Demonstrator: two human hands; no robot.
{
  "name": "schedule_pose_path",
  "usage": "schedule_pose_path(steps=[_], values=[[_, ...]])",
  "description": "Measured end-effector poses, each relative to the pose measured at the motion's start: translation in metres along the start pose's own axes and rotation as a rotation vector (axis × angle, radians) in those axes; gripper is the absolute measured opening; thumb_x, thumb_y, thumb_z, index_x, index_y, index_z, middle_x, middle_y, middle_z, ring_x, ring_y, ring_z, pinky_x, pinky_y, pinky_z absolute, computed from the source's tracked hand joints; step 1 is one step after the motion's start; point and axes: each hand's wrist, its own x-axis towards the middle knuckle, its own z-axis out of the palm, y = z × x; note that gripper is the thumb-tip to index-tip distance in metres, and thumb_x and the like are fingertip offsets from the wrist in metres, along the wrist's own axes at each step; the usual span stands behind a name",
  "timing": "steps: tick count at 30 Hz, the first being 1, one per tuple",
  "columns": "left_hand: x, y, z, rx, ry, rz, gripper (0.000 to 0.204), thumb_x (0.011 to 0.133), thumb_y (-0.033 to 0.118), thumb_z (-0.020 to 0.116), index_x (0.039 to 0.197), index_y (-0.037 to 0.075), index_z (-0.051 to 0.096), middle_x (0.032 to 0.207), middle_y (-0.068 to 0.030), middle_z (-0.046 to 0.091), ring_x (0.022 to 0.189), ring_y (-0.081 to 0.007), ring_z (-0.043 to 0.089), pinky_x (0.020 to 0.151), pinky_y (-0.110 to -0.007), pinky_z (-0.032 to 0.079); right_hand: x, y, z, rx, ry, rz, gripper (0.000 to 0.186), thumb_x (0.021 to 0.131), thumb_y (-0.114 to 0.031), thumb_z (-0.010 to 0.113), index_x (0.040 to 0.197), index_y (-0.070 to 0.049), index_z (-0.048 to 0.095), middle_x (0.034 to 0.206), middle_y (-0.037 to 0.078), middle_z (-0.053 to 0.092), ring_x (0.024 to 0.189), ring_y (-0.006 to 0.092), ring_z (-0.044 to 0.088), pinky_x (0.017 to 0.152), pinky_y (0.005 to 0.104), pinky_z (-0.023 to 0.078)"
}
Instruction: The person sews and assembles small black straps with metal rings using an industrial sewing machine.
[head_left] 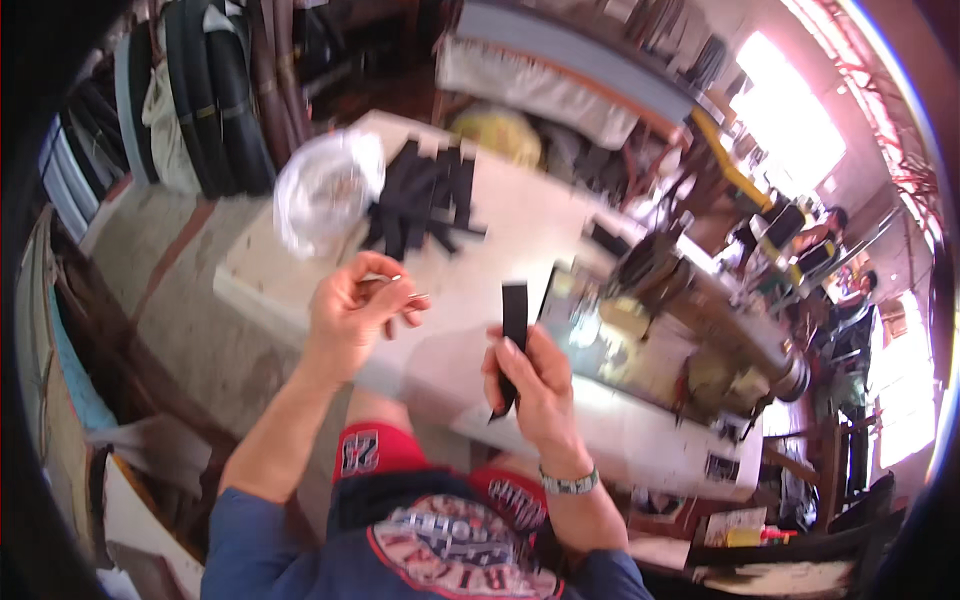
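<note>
My right hand (538, 380) grips a short black strap (514, 310) between thumb and fingers, and the strap stands upright above the fist. Left of it, my left hand (360, 312) is closed in a pinch on a small shiny metal piece (424, 297), whose exact shape is too small to make out. The two hands are apart over the near part of the white table (460, 300). Beyond my left hand lies a loose pile of black straps (425, 195), and beside the pile sits a clear plastic bag (328, 190) with contents I cannot make out.
A sewing machine (700, 310) stands on the table's right side, close to my right hand. Rolls of dark material (215, 100) lean at the far left. A yellow bundle (498, 132) lies behind the table. Other people (825, 230) are at the far right.
</note>
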Motion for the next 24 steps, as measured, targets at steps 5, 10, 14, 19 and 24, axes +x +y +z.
schedule_pose_path(steps=[5, 10, 14, 19, 24], values=[[-0.051, -0.033, 0.048, -0.262, 0.127, -0.012, 0.012, 0.097, 0.012, 0.069, 0.104, 0.005, 0.061, 0.086, -0.004, 0.07, 0.064, -0.0075, 0.059, 0.055, -0.02, 0.043, -0.016, 0.008, 0.027, -0.251, 0.071, -0.08, 0.025, 0.095, -0.013, 0.072, 0.112, 0.002, 0.061, 0.08, -0.001, 0.061, 0.059, 0.0026, 0.054, 0.05, 0.0199, 0.041], [-0.062, -0.048, 0.065, -0.565, 0.0, -0.27, 0.016, 0.097, 0.009, 0.067, 0.112, 0.004, 0.062, 0.085, -0.0003, 0.065, 0.068, -0.0034, 0.054, 0.057, -0.018, 0.04, -0.023, 0.019, 0.007, -0.06, 0.124, 0.141, 0.019, 0.099, -0.017, 0.067, 0.102, 0.001, 0.064, 0.08, 0.003, 0.064, 0.054, 0.0076, 0.056, 0.047, 0.0217, 0.041], [-0.068, -0.045, 0.053, -0.343, -0.297, -0.145, 0.033, 0.096, 0.003, 0.066, 0.128, -0.001, 0.06, 0.097, -0.0047, 0.067, 0.079, -0.0065, 0.062, 0.064, -0.019, 0.046, -0.037, 0.017, 0.003, 0.39, 0.105, 0.295, 0.019, 0.1, -0.018, 0.065, 0.103, 0.001, 0.064, 0.078, 0.006, 0.063, 0.052, 0.0135, 0.057, 0.044, 0.0252, 0.041], [-0.067, -0.042, 0.048, 0.013, -0.29, 0.065, 0.032, 0.092, 0.0, 0.07, 0.122, -0.003, 0.062, 0.094, -0.0058, 0.069, 0.082, -0.0084, 0.064, 0.068, -0.023, 0.052, -0.049, 0.015, 0.004, 0.382, 0.101, 0.311, 0.018, 0.1, -0.017, 0.065, 0.104, 0.0, 0.064, 0.078, 0.006, 0.063, 0.053, 0.0128, 0.058, 0.045, 0.0251, 0.042], [-0.075, -0.036, 0.052, 0.013, -0.213, -0.068, 0.023, 0.091, 0.006, 0.074, 0.112, -0.002, 0.066, 0.084, -0.0033, 0.069, 0.073, -0.0065, 0.063, 0.061, -0.02, 0.051, -0.053, 0.014, 0.007, 0.065, 0.12, 0.202, 0.015, 0.099, -0.015, 0.065, 0.102, 0.001, 0.064, 0.077, 0.004, 0.065, 0.056, 0.0122, 0.061, 0.048, 0.0238, 0.046]])
